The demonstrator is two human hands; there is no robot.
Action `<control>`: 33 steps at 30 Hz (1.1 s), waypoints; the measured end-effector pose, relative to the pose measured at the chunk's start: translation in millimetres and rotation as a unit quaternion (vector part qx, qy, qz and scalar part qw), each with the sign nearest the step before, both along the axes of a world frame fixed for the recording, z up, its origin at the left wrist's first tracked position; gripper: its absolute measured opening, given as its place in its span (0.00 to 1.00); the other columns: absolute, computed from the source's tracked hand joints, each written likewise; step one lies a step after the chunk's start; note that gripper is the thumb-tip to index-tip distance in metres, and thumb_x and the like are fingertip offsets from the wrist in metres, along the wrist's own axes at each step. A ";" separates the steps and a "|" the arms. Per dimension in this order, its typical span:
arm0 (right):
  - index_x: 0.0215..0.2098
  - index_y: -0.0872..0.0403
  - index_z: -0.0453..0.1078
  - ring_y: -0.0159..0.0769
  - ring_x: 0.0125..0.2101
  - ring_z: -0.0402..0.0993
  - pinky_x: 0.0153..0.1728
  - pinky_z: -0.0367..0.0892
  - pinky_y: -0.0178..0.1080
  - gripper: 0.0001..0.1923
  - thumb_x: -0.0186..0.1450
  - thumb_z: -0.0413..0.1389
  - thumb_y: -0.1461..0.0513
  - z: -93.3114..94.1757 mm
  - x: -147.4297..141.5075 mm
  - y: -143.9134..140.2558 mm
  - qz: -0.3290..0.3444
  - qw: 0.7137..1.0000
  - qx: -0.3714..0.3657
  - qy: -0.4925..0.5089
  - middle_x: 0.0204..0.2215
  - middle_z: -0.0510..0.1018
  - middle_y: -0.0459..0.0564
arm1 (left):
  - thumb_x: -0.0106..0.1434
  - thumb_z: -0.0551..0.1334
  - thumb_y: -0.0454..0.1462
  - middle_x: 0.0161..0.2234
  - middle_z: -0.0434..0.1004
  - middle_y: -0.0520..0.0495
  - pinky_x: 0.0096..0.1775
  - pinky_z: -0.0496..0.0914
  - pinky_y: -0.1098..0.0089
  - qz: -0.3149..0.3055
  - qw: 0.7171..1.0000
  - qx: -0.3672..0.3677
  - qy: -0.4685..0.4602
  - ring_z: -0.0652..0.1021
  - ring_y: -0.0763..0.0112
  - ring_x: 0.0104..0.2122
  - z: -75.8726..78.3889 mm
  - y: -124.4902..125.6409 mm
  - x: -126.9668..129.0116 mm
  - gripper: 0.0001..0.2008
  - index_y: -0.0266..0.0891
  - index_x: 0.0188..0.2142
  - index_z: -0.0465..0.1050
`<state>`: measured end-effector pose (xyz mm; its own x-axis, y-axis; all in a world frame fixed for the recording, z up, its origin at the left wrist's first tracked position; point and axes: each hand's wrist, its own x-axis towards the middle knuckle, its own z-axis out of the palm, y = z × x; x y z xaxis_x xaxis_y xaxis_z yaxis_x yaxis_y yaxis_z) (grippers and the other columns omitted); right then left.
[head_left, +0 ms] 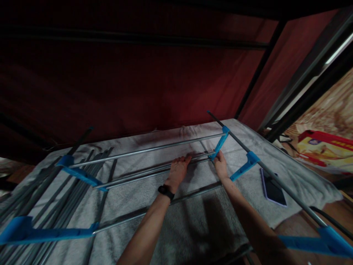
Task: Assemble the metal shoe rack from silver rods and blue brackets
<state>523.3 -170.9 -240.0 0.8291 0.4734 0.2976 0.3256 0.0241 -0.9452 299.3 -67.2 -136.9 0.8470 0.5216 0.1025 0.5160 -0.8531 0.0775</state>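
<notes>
Left hand (178,170), wrist wearing a dark watch (166,191), lying flat with fingers spread over the middle rods (143,173), pressing rather than clasping. Right hand (220,165) pinching closed on the near end of a blue connector (220,144), right where those rods are entering it. Frame (154,149) lying across a white towel (154,217), mid-scene, far from the viewer. Best handled, by judgement, by keeping the rods pinned level under the left palm while seating rod ends squarely into the connector, pushing along the rod axis and avoiding twist. Loose rods (46,195) crowding the left side; a long dark rod (270,173) running diagonally at right, carrying further blue connectors; a phone (271,189) lying just beyond it, near the towel's right edge. Open room remaining chiefly on the near towel between the forearms; a red fabric wall (154,81) closing the far side.
</notes>
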 end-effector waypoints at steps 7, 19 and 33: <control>0.58 0.52 0.70 0.44 0.61 0.66 0.66 0.56 0.50 0.28 0.66 0.48 0.47 5.1 -1.4 -4.2 -0.041 0.997 -0.016 0.061 0.60 0.73 0.54 | 0.70 0.50 0.28 0.52 0.77 0.40 0.53 0.69 0.63 0.007 1.000 -0.008 0.020 0.78 0.65 0.48 -0.5 -1.2 -0.7 0.27 0.46 0.67 0.62; 0.55 0.51 0.75 0.44 0.61 0.67 0.66 0.56 0.52 0.26 0.61 0.50 0.55 8.5 1.4 -6.2 -0.028 0.998 -0.001 0.052 0.58 0.76 0.51 | 0.70 0.49 0.27 0.51 0.77 0.41 0.53 0.69 0.64 0.000 1.000 -0.002 0.016 0.78 0.65 0.47 1.1 -1.5 -1.3 0.28 0.46 0.66 0.62; 0.54 0.49 0.74 0.43 0.56 0.71 0.64 0.59 0.53 0.26 0.59 0.50 0.58 2.3 3.1 -6.3 0.004 1.000 0.014 0.023 0.52 0.79 0.49 | 0.70 0.49 0.28 0.53 0.76 0.39 0.53 0.69 0.63 0.003 1.000 -0.005 0.028 0.78 0.64 0.48 -2.7 -2.1 -1.8 0.28 0.46 0.68 0.60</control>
<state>526.4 -177.1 -237.7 0.8384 0.4722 0.2723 0.2816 0.0526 -0.9581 297.5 -69.3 -139.5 0.8479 0.5278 0.0493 0.5252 -0.8491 0.0564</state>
